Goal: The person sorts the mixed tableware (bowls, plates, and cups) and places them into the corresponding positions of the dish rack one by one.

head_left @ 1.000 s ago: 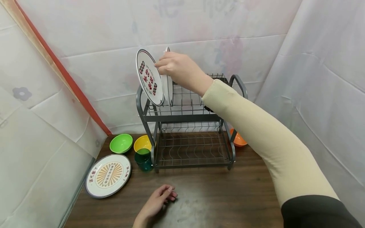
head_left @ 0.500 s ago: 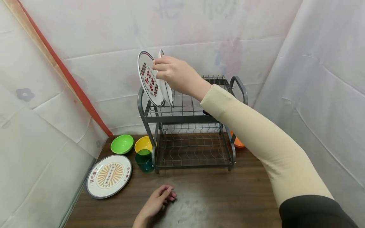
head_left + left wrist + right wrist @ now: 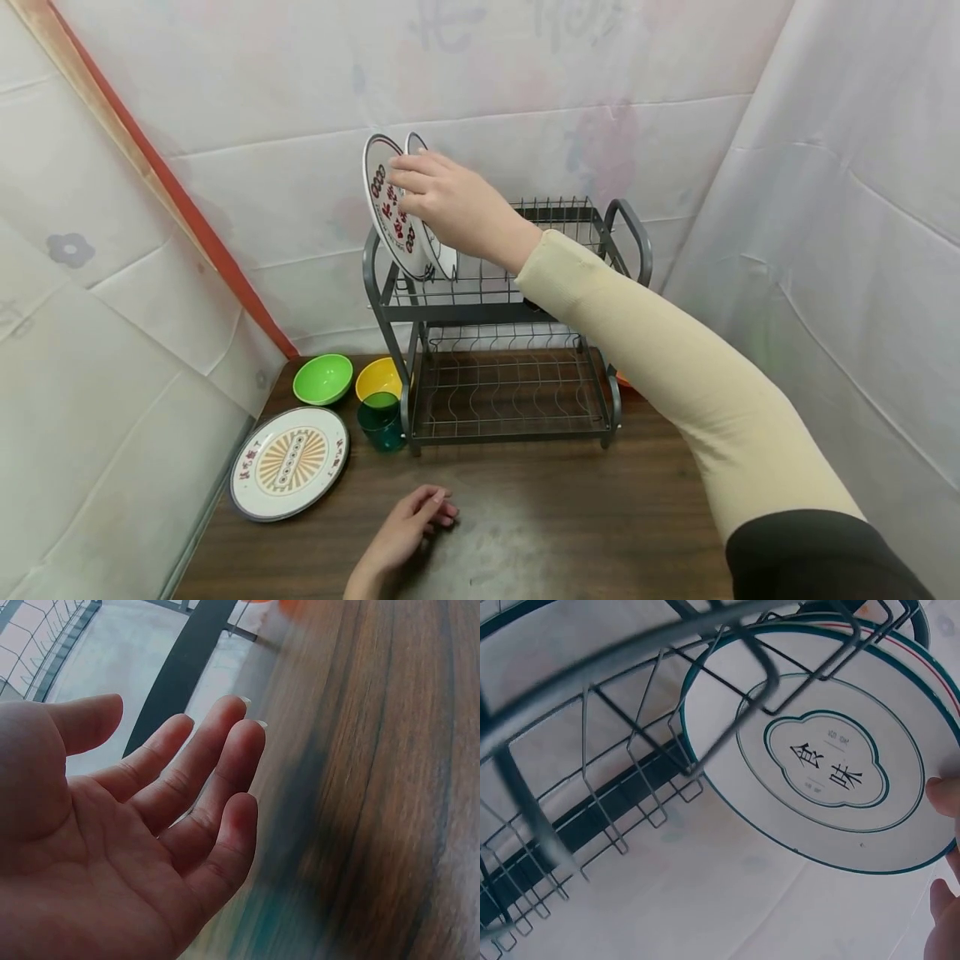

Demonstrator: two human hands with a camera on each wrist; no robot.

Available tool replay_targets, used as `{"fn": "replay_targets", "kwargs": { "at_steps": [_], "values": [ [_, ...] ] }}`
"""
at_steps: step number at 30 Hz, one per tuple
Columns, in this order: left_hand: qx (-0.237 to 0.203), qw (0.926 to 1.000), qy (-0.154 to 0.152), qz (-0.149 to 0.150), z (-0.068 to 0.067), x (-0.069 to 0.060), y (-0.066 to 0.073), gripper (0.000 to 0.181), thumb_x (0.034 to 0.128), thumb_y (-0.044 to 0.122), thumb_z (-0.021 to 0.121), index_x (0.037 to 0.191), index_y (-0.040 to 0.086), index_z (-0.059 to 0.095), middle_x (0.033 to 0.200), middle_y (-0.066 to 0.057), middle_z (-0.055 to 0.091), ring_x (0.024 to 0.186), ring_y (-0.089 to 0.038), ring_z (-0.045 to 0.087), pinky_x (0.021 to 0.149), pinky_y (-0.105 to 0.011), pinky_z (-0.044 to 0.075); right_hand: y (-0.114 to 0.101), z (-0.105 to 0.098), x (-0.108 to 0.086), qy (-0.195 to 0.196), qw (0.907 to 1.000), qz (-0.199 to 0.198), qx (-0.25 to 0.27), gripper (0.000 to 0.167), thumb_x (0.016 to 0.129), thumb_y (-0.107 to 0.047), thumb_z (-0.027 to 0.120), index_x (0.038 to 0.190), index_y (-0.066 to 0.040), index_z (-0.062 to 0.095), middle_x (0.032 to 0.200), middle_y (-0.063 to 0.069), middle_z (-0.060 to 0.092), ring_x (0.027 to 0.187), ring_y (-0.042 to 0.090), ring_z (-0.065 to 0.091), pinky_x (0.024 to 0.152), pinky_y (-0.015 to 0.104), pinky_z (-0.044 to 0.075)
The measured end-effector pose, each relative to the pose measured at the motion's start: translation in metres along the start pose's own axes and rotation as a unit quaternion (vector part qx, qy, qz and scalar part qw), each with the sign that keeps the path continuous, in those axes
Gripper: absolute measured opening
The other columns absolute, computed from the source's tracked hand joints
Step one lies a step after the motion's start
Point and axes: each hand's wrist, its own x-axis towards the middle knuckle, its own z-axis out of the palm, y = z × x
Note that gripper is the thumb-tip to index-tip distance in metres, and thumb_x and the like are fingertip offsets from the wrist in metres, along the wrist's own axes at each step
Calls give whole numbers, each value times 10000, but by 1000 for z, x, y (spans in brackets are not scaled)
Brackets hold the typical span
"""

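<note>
Pale sheets (image 3: 517,71) with faint printed shapes hang on three sides, and one red strip (image 3: 176,196) slants down to the back left corner of a brown wood-grain desk (image 3: 562,500). One dark metal rack (image 3: 480,312) with two tiers stands toward the desk's back edge. Three plates can be counted: two tilted on edge at the left end of the upper tier, and one flat plate (image 3: 291,463) near the desk's left edge. The right hand (image 3: 444,202) pinches the green-rimmed plate (image 3: 829,761) near its upper edge, thumb against the printed face; this plate sits just beside the red-lettered plate (image 3: 387,204), though I cannot tell whether they touch. The left hand (image 3: 405,527) lies toward the desk's front edge, fingers loosely bent and slightly spread. Three bowls show: the green bowl (image 3: 323,380) by the back left corner, the yellow bowl (image 3: 378,377) beside the rack's left side, and the orange bowl (image 3: 623,380), mostly hidden behind one cream sleeve (image 3: 645,342). One teal cup (image 3: 382,427) stands in front of the yellow bowl, near the rack's front left foot
</note>
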Motion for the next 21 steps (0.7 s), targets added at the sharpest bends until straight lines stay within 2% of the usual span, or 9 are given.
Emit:
{"fn": "replay_targets", "kwargs": {
  "at_steps": [10, 15, 21],
  "values": [
    [35, 9999, 152, 30, -9, 0, -5, 447, 1080, 289, 431, 1254, -113, 524, 1059, -172, 687, 970, -340, 657, 783, -439, 494, -3, 10, -1, -138, 9998, 58, -89, 450, 957, 93, 461, 1339, -78, 624, 1535, 143, 408, 1466, 303, 269, 1188, 347, 19],
    [27, 9996, 275, 59, -15, -1, -4, 446, 1079, 278, 438, 1262, -121, 518, 1073, -202, 682, 980, -344, 652, 793, -440, 495, -3, 11, -4, 11, 10000, 93, -11, 459, 955, 100, 441, 1330, -82, 631, 1542, 142, 400, 1466, 301, 267, 1187, 344, 11],
    [66, 9981, 609, -86, -26, -3, -2, 447, 1081, 287, 428, 1261, -111, 522, 1063, -187, 685, 971, -313, 652, 792, -422, 492, -5, 11, -12, 400, 9988, 69, 264, 499, 923, 113, 445, 1323, -107, 646, 1528, 137, 422, 1441, 293, 319, 1191, 328, 71]
  ]
}}
